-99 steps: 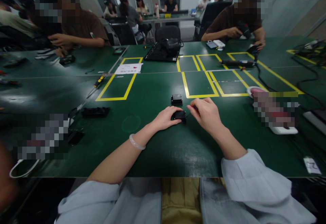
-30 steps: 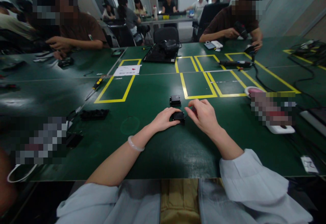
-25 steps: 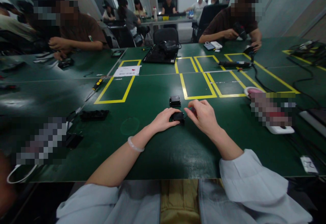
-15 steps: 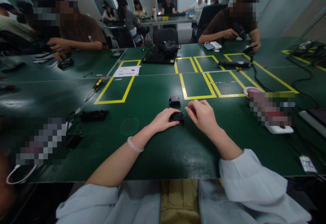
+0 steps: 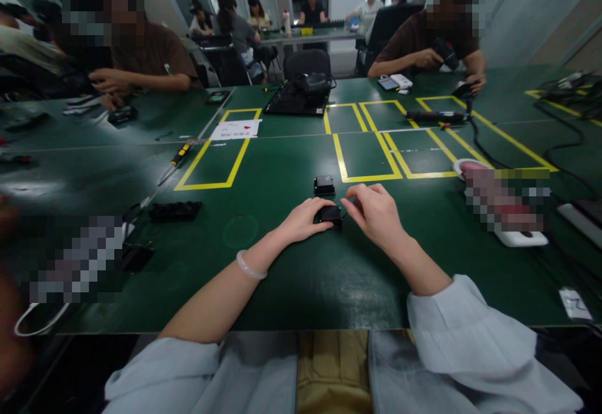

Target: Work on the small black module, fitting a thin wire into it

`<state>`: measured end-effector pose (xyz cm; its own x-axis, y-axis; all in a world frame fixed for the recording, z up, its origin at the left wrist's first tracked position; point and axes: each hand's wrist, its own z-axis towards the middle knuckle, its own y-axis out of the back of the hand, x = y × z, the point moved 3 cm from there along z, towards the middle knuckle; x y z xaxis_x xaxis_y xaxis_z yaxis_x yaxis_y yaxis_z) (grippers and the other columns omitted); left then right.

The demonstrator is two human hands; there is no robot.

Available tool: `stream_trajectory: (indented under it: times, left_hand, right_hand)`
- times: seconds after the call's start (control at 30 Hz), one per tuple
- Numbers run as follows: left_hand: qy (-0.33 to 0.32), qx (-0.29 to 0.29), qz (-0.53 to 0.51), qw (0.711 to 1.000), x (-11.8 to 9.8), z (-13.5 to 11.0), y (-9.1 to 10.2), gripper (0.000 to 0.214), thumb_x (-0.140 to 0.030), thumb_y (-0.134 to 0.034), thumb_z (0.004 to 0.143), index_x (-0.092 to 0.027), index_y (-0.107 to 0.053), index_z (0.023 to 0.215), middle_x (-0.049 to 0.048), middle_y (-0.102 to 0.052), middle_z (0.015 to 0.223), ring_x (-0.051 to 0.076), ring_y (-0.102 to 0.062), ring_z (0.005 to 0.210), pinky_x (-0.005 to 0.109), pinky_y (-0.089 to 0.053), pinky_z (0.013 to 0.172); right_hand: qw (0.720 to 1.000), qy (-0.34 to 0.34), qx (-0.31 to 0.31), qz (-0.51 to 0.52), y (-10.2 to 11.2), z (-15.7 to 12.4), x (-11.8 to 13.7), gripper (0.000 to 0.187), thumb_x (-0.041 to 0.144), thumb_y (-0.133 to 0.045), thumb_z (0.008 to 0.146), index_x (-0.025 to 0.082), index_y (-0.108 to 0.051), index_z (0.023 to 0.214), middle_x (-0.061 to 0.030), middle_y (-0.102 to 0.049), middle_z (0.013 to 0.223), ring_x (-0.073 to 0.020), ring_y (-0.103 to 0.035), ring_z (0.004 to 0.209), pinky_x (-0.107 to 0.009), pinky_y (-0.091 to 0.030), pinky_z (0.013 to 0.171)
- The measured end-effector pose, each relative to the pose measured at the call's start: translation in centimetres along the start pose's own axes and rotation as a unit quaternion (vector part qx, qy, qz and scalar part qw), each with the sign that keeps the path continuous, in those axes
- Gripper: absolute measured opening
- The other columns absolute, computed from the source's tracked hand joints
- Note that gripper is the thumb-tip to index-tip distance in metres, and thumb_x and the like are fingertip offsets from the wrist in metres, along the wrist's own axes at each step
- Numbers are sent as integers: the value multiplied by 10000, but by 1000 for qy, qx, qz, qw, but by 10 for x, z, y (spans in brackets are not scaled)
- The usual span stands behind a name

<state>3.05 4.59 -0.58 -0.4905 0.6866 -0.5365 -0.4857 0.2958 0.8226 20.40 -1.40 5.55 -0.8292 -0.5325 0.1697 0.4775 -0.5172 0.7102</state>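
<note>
A small black box-like part (image 5: 330,214) lies on the green table (image 5: 301,276) in front of me. My left hand (image 5: 305,219) rests on the table with its fingers curled round the part's left side, holding it. My right hand (image 5: 374,211) hovers just to the right of the part, fingers pinched together on something small and dark that I cannot make out. A second small black part (image 5: 324,185) sits a little farther away, untouched.
Yellow taped rectangles (image 5: 367,153) mark the table beyond. A screwdriver (image 5: 176,160) and a black strip part (image 5: 175,211) lie to the left, a white sheet (image 5: 235,129) and black tray (image 5: 296,97) farther back. Cables (image 5: 489,150) run on the right. Other people work round the table.
Almost nothing has changed. Both hands stay at the small black part, with only slight shifts of the view.
</note>
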Motion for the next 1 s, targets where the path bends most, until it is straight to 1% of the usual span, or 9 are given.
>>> stream_trajectory:
  times: [0.2, 0.33, 0.4, 0.47, 0.53, 0.7, 0.8, 0.9, 1.0]
  left_hand:
    - [3, 2, -3, 1000, -2, 0, 1, 406, -378, -631, 854, -240, -535, 1223, 49, -607, 1164, 248, -560, 1057, 369, -443, 904]
    - [4, 0, -3, 1000, 0, 0, 0, 419, -383, -632, 854, -241, -530, 1235, 50, -605, 1152, 244, -559, 1051, 375, -442, 911]
    - [3, -1, -2, 1000, 0, 0, 0, 429, -387, -635, 853, -239, -528, 1241, 51, -607, 1142, 244, -560, 1045, 377, -442, 910]
    - [4, 1, -2, 1000, 1, 0, -1, 433, -386, -634, 851, -241, -527, 1245, 53, -607, 1146, 249, -560, 1049, 378, -443, 909]
    - [6, 3, -3, 1000, 1, 0, -1, 433, -382, -633, 851, -247, -526, 1248, 52, -605, 1156, 251, -559, 1055, 380, -443, 909]
    - [3, 2, -2, 1000, -1, 0, 0, 406, -368, -633, 853, -238, -533, 1225, 48, -605, 1166, 245, -562, 1054, 372, -441, 912]
    - [3, 3, -2, 1000, -2, 0, 1, 401, -366, -634, 854, -235, -533, 1219, 46, -608, 1158, 242, -563, 1051, 368, -442, 907]
    - [1, 2, -3, 1000, -3, 0, 1, 405, -372, -631, 856, -234, -531, 1223, 48, -609, 1157, 242, -562, 1050, 369, -441, 907]
    - [-1, 1, -1, 1000, -1, 0, 0, 418, -375, -631, 856, -235, -528, 1236, 53, -609, 1153, 244, -562, 1043, 372, -442, 901]
  right_hand:
    - [1000, 2, 8, -5, 0, 0, 1, 118, 195, -425, 918, 179, -531, 968, -21, -618, 743, -162, -554, 656, -312, -396, 752]
    - [1000, 5, 7, 1, 0, 0, 1, 111, 234, -452, 929, 171, -533, 973, -20, -623, 743, -165, -563, 672, -312, -395, 751]
    - [1000, 1, -2, 9, 0, -1, 0, 120, 295, -480, 937, 188, -533, 943, -16, -632, 746, -165, -565, 685, -301, -395, 734]
    - [1000, -7, -5, 9, -1, -1, -1, 127, 311, -477, 944, 201, -530, 908, -19, -639, 755, -164, -566, 692, -295, -395, 719]
    - [1000, -11, -8, 3, -2, -1, -1, 126, 298, -458, 951, 206, -528, 902, -22, -641, 759, -164, -565, 687, -296, -398, 715]
    - [1000, 1, -23, -12, -2, 0, -2, 90, 219, -437, 944, 189, -521, 960, -20, -633, 758, -159, -567, 667, -300, -399, 717]
    - [1000, 4, -20, -14, -3, -1, -3, 92, 194, -433, 929, 184, -511, 978, -22, -638, 772, -159, -571, 666, -309, -401, 737]
    - [1000, 2, -13, -6, -3, -2, -4, 89, 200, -435, 920, 189, -508, 970, -21, -637, 774, -161, -568, 666, -315, -401, 756]
    - [1000, -3, -14, 2, -2, -2, -4, 82, 259, -465, 928, 196, -514, 947, -12, -621, 740, -162, -559, 665, -309, -398, 748]
